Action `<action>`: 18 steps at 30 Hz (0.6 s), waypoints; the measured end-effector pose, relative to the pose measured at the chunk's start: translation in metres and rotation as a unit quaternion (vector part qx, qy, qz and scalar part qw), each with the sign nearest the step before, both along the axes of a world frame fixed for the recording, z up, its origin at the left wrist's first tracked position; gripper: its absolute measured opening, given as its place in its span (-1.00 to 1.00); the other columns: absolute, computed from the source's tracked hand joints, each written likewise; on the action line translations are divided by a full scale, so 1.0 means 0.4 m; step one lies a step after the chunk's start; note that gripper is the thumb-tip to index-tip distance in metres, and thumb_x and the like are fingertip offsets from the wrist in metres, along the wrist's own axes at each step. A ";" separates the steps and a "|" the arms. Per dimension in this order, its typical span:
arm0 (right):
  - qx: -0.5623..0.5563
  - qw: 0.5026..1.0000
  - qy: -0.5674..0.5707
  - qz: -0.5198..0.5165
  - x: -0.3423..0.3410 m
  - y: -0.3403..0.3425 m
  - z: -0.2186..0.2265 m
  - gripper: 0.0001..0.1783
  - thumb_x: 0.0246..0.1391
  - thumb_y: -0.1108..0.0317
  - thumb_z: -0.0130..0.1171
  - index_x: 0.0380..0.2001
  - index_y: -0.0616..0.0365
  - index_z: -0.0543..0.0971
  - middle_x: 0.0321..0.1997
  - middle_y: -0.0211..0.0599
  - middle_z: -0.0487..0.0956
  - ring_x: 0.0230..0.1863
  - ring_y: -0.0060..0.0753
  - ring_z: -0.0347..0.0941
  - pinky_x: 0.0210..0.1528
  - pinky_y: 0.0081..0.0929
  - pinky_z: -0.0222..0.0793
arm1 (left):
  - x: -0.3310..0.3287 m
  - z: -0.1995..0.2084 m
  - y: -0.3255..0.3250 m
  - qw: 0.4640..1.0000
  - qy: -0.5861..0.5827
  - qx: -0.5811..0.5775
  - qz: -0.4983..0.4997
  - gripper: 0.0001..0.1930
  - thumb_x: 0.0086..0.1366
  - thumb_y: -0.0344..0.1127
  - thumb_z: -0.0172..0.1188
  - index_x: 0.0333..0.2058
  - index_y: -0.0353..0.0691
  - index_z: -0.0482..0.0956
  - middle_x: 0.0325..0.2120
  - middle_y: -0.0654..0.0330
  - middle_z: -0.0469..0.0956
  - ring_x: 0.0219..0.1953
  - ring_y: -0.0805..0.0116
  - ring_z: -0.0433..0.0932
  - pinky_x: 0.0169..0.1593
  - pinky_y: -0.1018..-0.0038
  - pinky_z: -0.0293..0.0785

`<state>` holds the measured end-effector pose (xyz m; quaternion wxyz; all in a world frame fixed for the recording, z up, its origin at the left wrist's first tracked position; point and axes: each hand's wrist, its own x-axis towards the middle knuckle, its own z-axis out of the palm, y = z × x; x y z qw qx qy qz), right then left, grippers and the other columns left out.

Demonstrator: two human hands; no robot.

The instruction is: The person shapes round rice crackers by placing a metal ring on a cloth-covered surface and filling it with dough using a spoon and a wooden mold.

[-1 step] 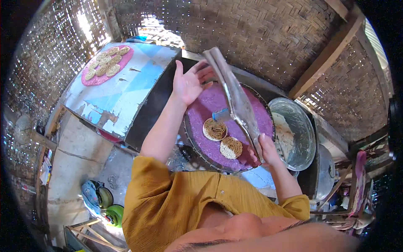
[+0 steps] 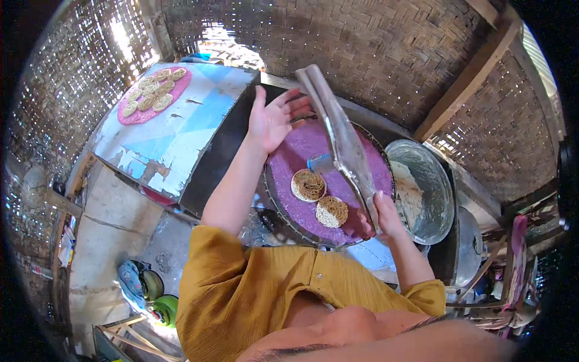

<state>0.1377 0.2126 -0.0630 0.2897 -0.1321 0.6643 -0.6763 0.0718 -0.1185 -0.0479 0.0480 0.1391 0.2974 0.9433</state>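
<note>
Woven wall behind; metal basin [image 2: 437,181] beside purple tray [image 2: 301,151]; tongs [image 2: 341,136] across.

Daylit hut, heavy fisheye bend

Sun pierces the woven walls [image 2: 90,66] in blown-out speckles at upper left; the table [image 2: 181,133] glares pale blue. The centre stays sharp and evenly lit, while the rim darkens to black and straight beams [image 2: 476,66] curve.

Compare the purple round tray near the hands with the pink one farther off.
The purple tray carries two noodle rounds; the pink tray is crowded with many. The purple one lies under the left hand and the long tool; the pink one lies untouched. Both are round.
</note>
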 end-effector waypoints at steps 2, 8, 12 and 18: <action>-0.024 1.000 0.000 -0.012 0.010 0.015 -0.003 -0.37 0.13 -0.22 -0.26 -0.45 0.22 0.40 -0.70 -0.28 0.41 -0.79 -0.47 0.29 -0.76 -0.57 0.20 | 0.050 0.049 0.054 0.960 0.094 -0.252 0.076 -0.33 0.14 0.18 -0.09 0.04 -0.29 0.32 -0.06 0.03 0.43 -0.01 0.12 0.39 0.06 0.23 0.27; 0.021 0.997 0.037 -0.066 0.061 -0.008 0.091 -0.34 0.19 -0.13 -0.37 -0.50 0.27 0.46 -0.67 -0.25 0.46 -0.72 -0.39 0.36 -0.65 -0.46 0.27 | 0.110 0.116 0.337 0.540 0.208 -0.706 0.408 -0.75 -0.11 -0.22 0.20 -0.46 -0.25 0.49 -0.52 -0.04 0.51 -0.40 -0.01 0.51 -0.30 0.24 0.43; 0.242 0.862 0.417 -0.155 -0.041 0.102 0.203 -0.53 0.19 0.07 -0.18 -0.24 0.32 0.47 -0.36 -0.17 0.49 -0.24 -0.35 0.40 -0.12 -0.43 0.28 | 0.095 0.167 0.411 0.433 0.376 -0.658 0.487 -0.88 -0.13 -0.27 0.15 -0.64 -0.15 0.45 -0.68 0.13 0.48 -0.58 0.14 0.50 -0.43 0.29 0.33; 0.247 0.601 0.705 -0.284 0.028 0.100 0.432 -0.55 -0.19 0.44 0.17 -0.15 0.35 0.38 -0.21 0.00 0.42 -0.21 -0.05 0.38 -0.17 -0.32 0.29 | 0.112 0.209 0.594 0.422 0.446 -0.730 0.300 -0.86 -0.19 -0.28 0.18 -0.61 -0.17 0.50 -0.65 0.11 0.52 -0.55 0.14 0.54 -0.43 0.29 0.39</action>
